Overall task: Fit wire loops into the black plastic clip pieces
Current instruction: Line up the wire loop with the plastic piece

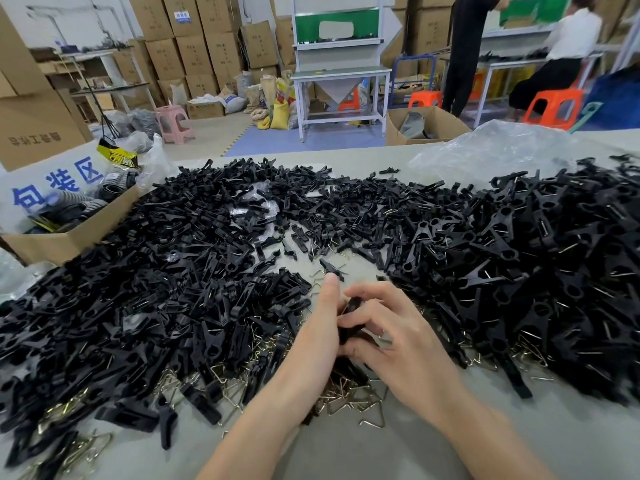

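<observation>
Left hand, right hand grip black clip; box reads 包装区

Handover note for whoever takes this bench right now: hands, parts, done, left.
Hands: left hand and right hand both grip one black clip piece between them, above the table.
Parts: wire loops lie loose under the wrists; left heap and right heap of black pieces flank the hands.
Done: many pieces in the right heap show wire, seemingly fitted.
Left: whether the held piece has its loop is hidden; the left heap looks mostly unfitted.
</observation>
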A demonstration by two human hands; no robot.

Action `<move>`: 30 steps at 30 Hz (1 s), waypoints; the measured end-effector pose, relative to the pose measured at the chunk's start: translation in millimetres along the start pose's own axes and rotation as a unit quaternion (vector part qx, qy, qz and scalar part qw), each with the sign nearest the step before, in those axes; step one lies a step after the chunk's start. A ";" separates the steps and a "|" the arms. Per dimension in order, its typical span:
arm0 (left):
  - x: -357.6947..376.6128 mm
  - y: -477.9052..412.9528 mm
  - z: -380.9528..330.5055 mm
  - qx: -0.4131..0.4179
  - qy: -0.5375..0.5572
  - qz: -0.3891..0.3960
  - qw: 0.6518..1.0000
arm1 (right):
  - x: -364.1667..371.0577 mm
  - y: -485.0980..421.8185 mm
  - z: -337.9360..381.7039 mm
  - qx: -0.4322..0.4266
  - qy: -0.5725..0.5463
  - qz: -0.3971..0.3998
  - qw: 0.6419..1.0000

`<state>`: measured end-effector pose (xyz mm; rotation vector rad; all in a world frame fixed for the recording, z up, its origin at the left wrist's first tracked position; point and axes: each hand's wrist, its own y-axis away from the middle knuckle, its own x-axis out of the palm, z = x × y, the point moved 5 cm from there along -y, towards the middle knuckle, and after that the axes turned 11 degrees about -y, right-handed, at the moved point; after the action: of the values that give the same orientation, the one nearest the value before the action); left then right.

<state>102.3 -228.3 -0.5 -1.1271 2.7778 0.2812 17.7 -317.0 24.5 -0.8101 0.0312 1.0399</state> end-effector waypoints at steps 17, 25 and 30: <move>-6.5 2.8 1.2 -0.035 -0.104 -0.191 0.975 | 12.9 2.0 2.0 -0.088 0.070 -0.017 0.993; -5.5 2.3 1.1 -0.009 -0.114 -0.191 0.975 | 11.0 0.6 2.0 -0.039 0.012 0.006 0.999; -3.4 -4.8 2.7 -0.012 0.007 -0.124 0.992 | 4.6 1.7 -3.5 -0.047 0.061 0.037 0.996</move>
<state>108.1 -228.8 -3.1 -1.4672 2.6152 0.2806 20.0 -315.3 19.2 -0.9633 0.1175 1.0672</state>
